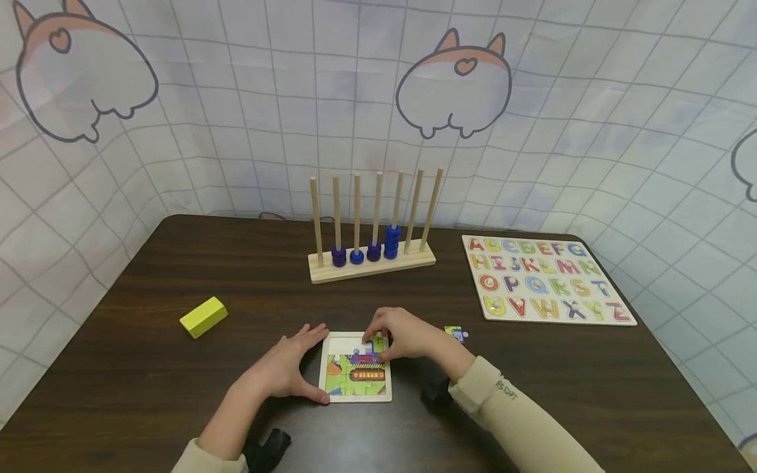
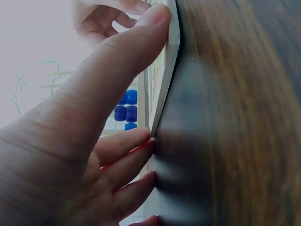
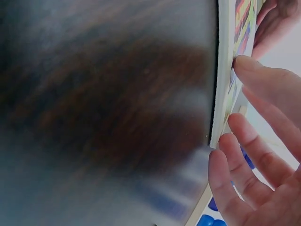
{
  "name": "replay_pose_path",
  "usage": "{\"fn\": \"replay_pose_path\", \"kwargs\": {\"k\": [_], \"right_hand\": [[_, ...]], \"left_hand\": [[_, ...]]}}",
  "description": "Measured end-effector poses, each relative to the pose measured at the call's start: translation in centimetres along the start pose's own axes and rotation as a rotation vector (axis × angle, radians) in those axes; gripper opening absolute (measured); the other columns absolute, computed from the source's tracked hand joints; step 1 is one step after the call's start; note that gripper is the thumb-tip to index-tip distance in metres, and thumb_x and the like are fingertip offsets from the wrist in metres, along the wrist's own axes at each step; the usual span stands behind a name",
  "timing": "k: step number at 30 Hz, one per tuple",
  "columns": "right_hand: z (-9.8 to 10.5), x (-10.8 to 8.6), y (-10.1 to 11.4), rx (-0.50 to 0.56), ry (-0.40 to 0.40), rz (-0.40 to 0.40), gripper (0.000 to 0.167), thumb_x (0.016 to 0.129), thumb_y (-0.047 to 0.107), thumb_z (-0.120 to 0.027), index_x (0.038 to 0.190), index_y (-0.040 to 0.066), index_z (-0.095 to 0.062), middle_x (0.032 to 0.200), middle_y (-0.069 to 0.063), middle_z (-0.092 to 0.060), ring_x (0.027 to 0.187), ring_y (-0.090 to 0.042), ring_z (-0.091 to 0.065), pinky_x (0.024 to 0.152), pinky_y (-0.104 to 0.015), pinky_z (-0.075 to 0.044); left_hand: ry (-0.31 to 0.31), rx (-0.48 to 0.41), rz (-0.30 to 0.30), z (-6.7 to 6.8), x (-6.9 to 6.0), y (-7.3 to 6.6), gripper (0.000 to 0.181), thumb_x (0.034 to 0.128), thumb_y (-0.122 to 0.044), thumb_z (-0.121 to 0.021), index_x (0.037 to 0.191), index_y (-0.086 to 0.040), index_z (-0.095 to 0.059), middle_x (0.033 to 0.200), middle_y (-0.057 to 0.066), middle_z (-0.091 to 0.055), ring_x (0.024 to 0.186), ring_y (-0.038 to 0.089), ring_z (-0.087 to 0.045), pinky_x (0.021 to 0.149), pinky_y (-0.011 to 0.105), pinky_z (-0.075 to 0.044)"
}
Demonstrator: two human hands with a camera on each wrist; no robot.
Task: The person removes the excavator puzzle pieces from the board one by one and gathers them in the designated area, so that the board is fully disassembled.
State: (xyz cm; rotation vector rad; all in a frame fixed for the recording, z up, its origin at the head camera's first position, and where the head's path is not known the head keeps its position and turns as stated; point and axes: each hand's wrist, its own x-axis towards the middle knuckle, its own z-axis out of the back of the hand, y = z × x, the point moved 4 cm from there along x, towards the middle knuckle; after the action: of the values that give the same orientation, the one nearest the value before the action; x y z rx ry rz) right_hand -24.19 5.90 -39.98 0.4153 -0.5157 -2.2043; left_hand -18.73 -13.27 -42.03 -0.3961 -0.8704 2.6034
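Note:
A square puzzle tray (image 1: 356,399) with a pale rim lies flat near the table's front, with joined picture pieces across its lower part. Its upper left shows bare white. My left hand (image 1: 282,368) is spread along the tray's left side, thumb on the lower-left corner and fingertips by the upper-left one. Over the upper-right part, my right hand (image 1: 408,336) pinches a green and purple puzzle piece (image 1: 376,344) between thumb and index finger. In the right wrist view the thumb (image 3: 249,64) touches the puzzle surface. One loose puzzle piece (image 1: 454,333) lies right of the tray, beyond my right forearm.
A wooden peg stand (image 1: 372,268) with blue and purple beads stands behind the tray. An alphabet board (image 1: 550,279) lies at the right, and a yellow block (image 1: 204,318) at the left. A white gridded cloth hangs behind the dark table (image 1: 177,263).

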Motion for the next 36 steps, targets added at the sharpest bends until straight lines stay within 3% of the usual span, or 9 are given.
{"fn": "replay_pose_path", "kwargs": {"k": [17,25,36], "right_hand": [[-0.4,0.2,0.3,-0.112,0.032,-0.02,0.019,0.075,0.016,-0.076,0.093,0.014,-0.073,0.094,0.002,-0.052,0.08,-0.015,-0.049,0.072,-0.024,-0.043],[-0.4,0.4,0.7,-0.117,0.028,-0.059,0.017,0.075,0.014,-0.076,0.091,0.014,-0.072,0.093,0.001,-0.053,0.084,-0.016,-0.05,0.078,-0.026,-0.045],[-0.4,0.2,1.0,-0.105,0.016,-0.097,0.017,0.075,0.01,-0.076,0.091,0.014,-0.072,0.093,0.001,-0.054,0.081,-0.013,-0.049,0.075,-0.026,-0.045]], "left_hand": [[0.01,0.0,0.019,0.0,0.1,-0.2,0.104,0.0546,-0.047,-0.084,0.138,-0.003,-0.039,0.145,0.011,-0.033,0.135,0.033,-0.02,0.102,0.062,-0.013],[0.005,0.0,0.017,0.0,0.1,-0.1,0.105,0.0547,-0.047,-0.084,0.138,-0.003,-0.039,0.145,0.011,-0.033,0.135,0.033,-0.02,0.102,0.062,-0.013],[0.003,0.008,0.031,-0.1,0.1,0.1,0.104,0.0539,-0.047,-0.085,0.138,-0.004,-0.04,0.145,0.01,-0.034,0.136,0.031,-0.02,0.103,0.06,-0.013]]}}
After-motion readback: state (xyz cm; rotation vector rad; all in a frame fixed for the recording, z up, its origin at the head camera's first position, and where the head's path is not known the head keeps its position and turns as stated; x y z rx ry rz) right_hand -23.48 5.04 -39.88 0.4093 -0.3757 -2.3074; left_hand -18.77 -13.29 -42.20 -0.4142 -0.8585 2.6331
